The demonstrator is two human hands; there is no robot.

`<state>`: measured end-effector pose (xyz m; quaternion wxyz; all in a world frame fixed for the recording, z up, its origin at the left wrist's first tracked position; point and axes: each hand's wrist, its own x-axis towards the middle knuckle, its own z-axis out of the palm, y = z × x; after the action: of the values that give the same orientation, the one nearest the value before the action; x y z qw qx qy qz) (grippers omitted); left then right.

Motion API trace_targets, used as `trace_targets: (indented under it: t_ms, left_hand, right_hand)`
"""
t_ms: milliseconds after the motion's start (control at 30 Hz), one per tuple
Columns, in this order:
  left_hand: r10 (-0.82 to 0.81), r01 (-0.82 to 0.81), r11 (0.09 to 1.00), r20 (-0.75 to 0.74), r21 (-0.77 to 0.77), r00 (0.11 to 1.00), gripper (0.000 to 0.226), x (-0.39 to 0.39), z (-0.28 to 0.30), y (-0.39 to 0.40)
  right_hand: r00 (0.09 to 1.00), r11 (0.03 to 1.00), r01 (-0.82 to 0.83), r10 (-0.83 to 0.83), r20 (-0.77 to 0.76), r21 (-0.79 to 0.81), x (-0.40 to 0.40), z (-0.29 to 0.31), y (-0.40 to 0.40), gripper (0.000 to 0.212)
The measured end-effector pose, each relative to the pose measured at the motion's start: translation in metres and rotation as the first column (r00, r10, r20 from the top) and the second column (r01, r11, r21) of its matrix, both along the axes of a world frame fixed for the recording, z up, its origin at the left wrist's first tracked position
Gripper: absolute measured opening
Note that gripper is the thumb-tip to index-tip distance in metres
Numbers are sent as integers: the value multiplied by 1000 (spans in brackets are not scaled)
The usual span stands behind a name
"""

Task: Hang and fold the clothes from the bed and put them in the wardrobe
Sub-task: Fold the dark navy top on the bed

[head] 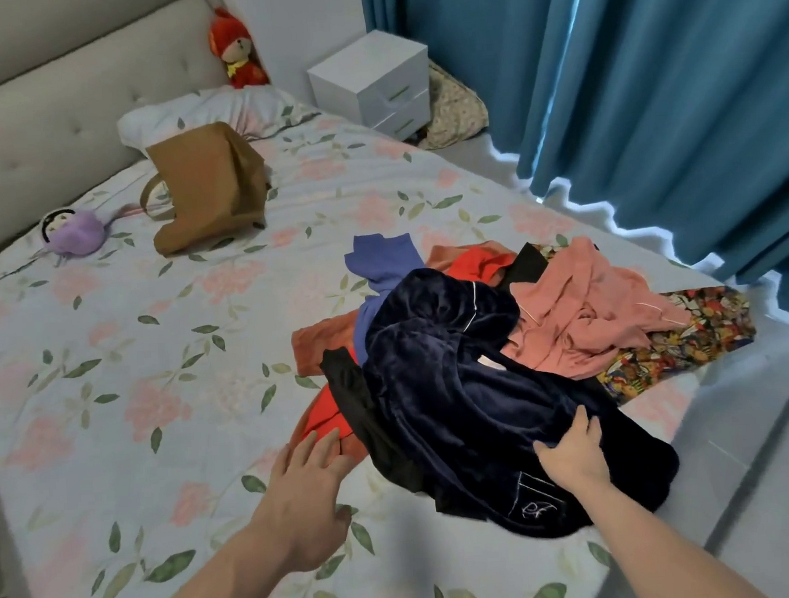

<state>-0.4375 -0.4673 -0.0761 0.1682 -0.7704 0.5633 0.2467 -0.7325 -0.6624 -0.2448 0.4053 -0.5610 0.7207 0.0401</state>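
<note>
A heap of clothes lies on the bed [158,357] near its right edge. On top is a dark navy velvet garment [442,378] with white piping. Beside and under it are a pink garment [585,316], a blue one [381,263], a red-orange one [330,407], a black one [357,401] and a bright patterned cloth [687,333]. My right hand [572,452] rests on the navy garment's near part, fingers slightly curled over the fabric. My left hand [308,477] hovers open, fingers spread, its tips at the red-orange garment's near edge.
A brown bag [208,189] stands on the bed's far side, with a purple doll [76,231] to its left and a pillow [204,112] behind. A red plush toy [235,48] leans at the headboard. A white nightstand [372,85] and teal curtains [647,102] stand beyond the bed.
</note>
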Motion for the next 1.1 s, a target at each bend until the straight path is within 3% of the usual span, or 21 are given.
trace_targets:
  t_ms: [133, 200, 267, 333, 400, 533, 633, 700, 767, 833, 1000, 1100]
  left_hand:
    - [-11, 12, 1000, 12, -21, 1000, 62, 4, -10, -13]
    - [-1, 2, 1000, 12, -16, 1000, 62, 5, -15, -12]
    - [14, -14, 999, -2, -29, 1000, 66, 4, -16, -8]
    - [5, -5, 1000, -8, -17, 1000, 71, 0, -9, 2]
    - [-20, 20, 999, -15, -31, 1000, 79, -2, -1, 14]
    - [14, -11, 987, 20, -159, 1000, 86, -1, 0, 56]
    - [19, -31, 976, -59, -215, 998, 97, -7, 29, 77]
    - [21, -41, 986, -121, -159, 992, 92, -18, 70, 88]
    - [50, -81, 988, -220, -132, 974, 68, -28, 110, 107]
    - [49, -115, 963, -261, -243, 964, 56, -34, 134, 133]
    - [-36, -117, 907, -352, -404, 935, 51, -25, 186, 196]
    - [-114, -98, 853, -368, -512, 923, 52, -8, 214, 242]
  right_hand:
    - [991, 991, 93, -102, 89, 94, 2, -29, -28, 109]
    - [993, 994, 66, -74, 95, 91, 3, -35, -28, 81]
    - [998, 1000, -20, 20, 66, -3, 2, -31, -17, 33]
    - [995, 989, -14, 28, 94, -145, 2, -9, 7, 12]
    - [977, 967, 110, -62, 204, -231, -1, 22, 34, 15]
    - [875, 919, 336, -225, 429, -205, -18, 97, 87, 17]
    - [793, 862, 418, -192, 578, -287, -29, 165, 125, 22]
    - [698, 858, 455, -177, 694, -239, -32, 215, 149, 28]
    - [629, 871, 439, -124, 768, -219, -26, 267, 169, 32]
    - [600, 873, 404, -28, 800, -273, -16, 313, 190, 39]
    - [487, 850, 337, 210, 848, -404, 22, 407, 261, 33]
    - [468, 809, 295, 343, 815, -509, 48, 440, 318, 30]
